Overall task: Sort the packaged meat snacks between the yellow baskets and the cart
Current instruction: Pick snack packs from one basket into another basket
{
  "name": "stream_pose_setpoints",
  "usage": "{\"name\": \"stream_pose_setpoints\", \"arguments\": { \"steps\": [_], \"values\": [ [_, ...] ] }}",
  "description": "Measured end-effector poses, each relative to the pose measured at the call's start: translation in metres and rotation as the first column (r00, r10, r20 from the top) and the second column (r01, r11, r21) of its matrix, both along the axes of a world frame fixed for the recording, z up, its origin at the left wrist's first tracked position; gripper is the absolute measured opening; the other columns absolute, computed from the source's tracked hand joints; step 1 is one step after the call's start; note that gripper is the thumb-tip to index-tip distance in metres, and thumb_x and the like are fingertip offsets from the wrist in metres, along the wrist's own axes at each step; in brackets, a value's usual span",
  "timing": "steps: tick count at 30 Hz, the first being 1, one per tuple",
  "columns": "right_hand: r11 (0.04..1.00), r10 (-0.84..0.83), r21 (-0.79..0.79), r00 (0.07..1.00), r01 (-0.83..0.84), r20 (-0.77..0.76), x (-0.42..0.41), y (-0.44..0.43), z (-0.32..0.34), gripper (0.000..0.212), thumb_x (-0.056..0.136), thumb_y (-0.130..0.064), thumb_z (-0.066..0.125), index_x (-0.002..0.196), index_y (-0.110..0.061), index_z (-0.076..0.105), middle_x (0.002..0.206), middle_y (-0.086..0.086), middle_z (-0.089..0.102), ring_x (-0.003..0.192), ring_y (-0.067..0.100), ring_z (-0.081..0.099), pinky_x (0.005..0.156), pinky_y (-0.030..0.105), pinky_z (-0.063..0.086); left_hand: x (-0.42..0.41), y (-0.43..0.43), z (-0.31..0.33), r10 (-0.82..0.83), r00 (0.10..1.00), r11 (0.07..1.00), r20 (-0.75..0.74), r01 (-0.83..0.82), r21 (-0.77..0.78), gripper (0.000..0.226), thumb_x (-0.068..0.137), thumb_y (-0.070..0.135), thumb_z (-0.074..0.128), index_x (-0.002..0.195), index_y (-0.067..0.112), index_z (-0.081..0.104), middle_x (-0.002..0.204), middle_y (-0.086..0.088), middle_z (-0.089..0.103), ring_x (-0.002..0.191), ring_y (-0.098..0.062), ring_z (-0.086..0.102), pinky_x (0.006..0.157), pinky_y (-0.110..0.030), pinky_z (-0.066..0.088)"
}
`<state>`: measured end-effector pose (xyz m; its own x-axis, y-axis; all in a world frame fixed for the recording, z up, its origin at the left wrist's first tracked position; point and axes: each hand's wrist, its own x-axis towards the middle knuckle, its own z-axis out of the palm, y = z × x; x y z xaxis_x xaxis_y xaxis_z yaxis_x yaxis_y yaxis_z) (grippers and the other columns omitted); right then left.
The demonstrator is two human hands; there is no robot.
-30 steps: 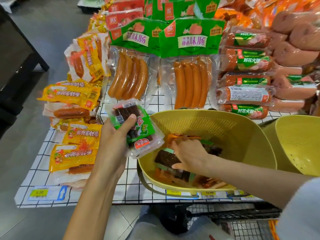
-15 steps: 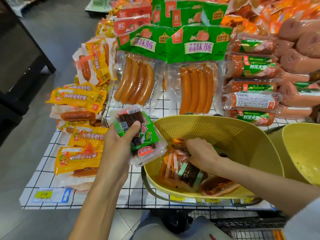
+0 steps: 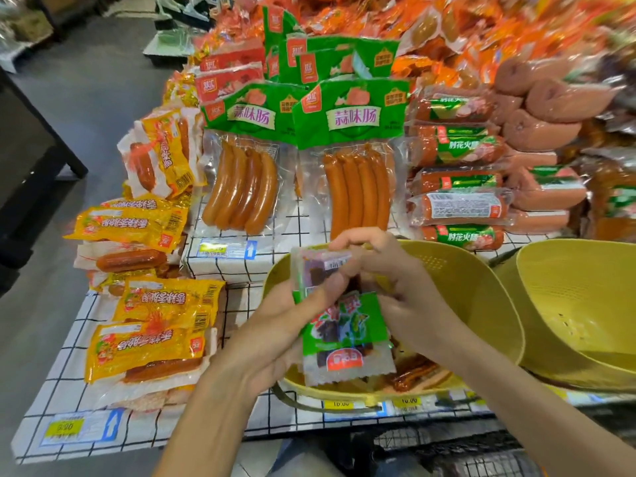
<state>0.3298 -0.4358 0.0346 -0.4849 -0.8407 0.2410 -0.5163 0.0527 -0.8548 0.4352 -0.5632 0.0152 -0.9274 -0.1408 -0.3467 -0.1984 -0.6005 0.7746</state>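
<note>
Two green-labelled clear plastic packs of dark meat snack (image 3: 344, 325) hang over the near rim of the yellow perforated plastic basket (image 3: 475, 297). The left hand (image 3: 278, 325) clamps them under its thumb, and the right hand (image 3: 395, 280) pinches the upper pack's top. Slick film may slip, dropping one outside. Compared with half a second earlier, the right hand is out of the basket.

Grid-cloth table (image 3: 65, 380) w/ sausage pkgs (image 3: 241, 187), 2 yellow baskets (image 3: 481, 294), price tags (image 3: 79, 426).
</note>
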Motion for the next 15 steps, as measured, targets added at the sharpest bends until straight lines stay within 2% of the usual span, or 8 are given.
{"name": "stream_pose_setpoints", "arguments": {
  "steps": [3,5,7,8,10,12,13,15],
  "values": [
    [0.995,-0.078,-0.075,0.994,0.072,-0.076,-0.004,-0.003,-0.008,0.042,0.073,0.021,0.050,0.095,-0.011,0.065,0.113,0.006,0.056,0.113,0.020,0.050,0.095,0.035,0.043,0.001,0.002,-0.003,0.028,0.999,0.994,-0.018,-0.030,-0.107,0.033,0.059,0.009,0.080,0.090,0.021,0.076,0.095,-0.011,0.074,0.085,-0.022,0.072,0.066,-0.029,0.058],
    [0.983,-0.166,-0.087,0.984,0.160,-0.068,-0.012,0.000,-0.015,0.045,0.075,0.022,0.045,0.101,-0.008,0.064,0.111,0.006,0.059,0.111,0.016,0.053,0.093,0.026,0.043,0.003,-0.002,-0.004,0.078,0.996,0.988,0.030,-0.074,-0.134,0.039,0.058,0.008,0.077,0.096,0.013,0.072,0.093,-0.013,0.074,0.080,-0.023,0.072,0.061,-0.028,0.057],
    [0.967,-0.253,-0.023,0.967,0.253,-0.037,-0.024,0.007,-0.024,0.040,0.081,0.019,0.047,0.098,-0.011,0.065,0.104,0.002,0.064,0.104,0.013,0.057,0.087,0.023,0.047,0.005,-0.010,-0.005,0.139,0.987,0.979,0.079,-0.125,-0.158,0.048,0.059,0.009,0.075,0.106,0.006,0.066,0.091,-0.014,0.074,0.076,-0.024,0.073,0.056,-0.028,0.057],
    [0.961,-0.270,0.059,0.962,0.271,-0.037,-0.032,0.011,-0.030,0.035,0.084,0.015,0.049,0.095,-0.014,0.066,0.099,-0.002,0.066,0.099,0.011,0.060,0.084,0.023,0.048,0.007,-0.014,-0.006,0.182,0.979,0.969,0.097,-0.161,-0.187,0.050,0.060,0.010,0.074,0.108,0.004,0.064,0.090,-0.015,0.074,0.076,-0.025,0.073,0.056,-0.029,0.057],
    [0.909,-0.161,0.376,0.983,0.180,-0.083,-0.047,0.019,-0.045,0.024,0.090,0.000,0.054,0.093,-0.021,0.065,0.093,-0.008,0.067,0.091,0.008,0.062,0.078,0.022,0.048,0.009,-0.023,-0.007,0.268,0.958,0.944,0.104,-0.240,-0.226,0.048,0.061,0.010,0.073,0.108,0.003,0.064,0.089,-0.014,0.075,0.075,-0.025,0.073,0.057,-0.030,0.058],
    [0.724,0.076,0.689,0.990,0.024,-0.115,-0.058,0.020,-0.065,0.017,0.092,-0.012,0.054,0.101,-0.020,0.065,0.100,-0.006,0.067,0.090,0.010,0.061,0.073,0.018,0.047,0.009,-0.030,-0.006,0.321,0.943,0.924,0.088,-0.291,-0.246,0.043,0.064,0.011,0.071,0.105,0.004,0.065,0.088,-0.013,0.075,0.074,-0.023,0.073,0.058,-0.028,0.058],
    [0.640,0.162,0.769,0.980,-0.015,-0.116,-0.062,0.018,-0.075,0.018,0.092,-0.015,0.054,0.107,-0.018,0.065,0.103,-0.004,0.067,0.089,0.011,0.061,0.070,0.016,0.046,0.009,-0.033,-0.006,0.335,0.939,0.916,0.077,-0.305,-0.259,0.039,0.066,0.011,0.070,0.104,0.005,0.066,0.088,-0.012,0.075,0.074,-0.022,0.073,0.058,-0.028,0.058],
    [0.531,0.228,0.847,0.965,-0.016,-0.125,-0.066,0.011,-0.086,0.022,0.092,-0.022,0.056,0.112,-0.014,0.062,0.103,0.000,0.067,0.086,0.015,0.060,0.067,0.021,0.047,0.009,-0.037,-0.006,0.355,0.933,0.904,0.058,-0.327,-0.274,0.033,0.068,0.011,0.068,0.101,0.009,0.068,0.088,-0.010,0.075,0.075,-0.021,0.073,0.058,-0.028,0.058]
  ]
}}
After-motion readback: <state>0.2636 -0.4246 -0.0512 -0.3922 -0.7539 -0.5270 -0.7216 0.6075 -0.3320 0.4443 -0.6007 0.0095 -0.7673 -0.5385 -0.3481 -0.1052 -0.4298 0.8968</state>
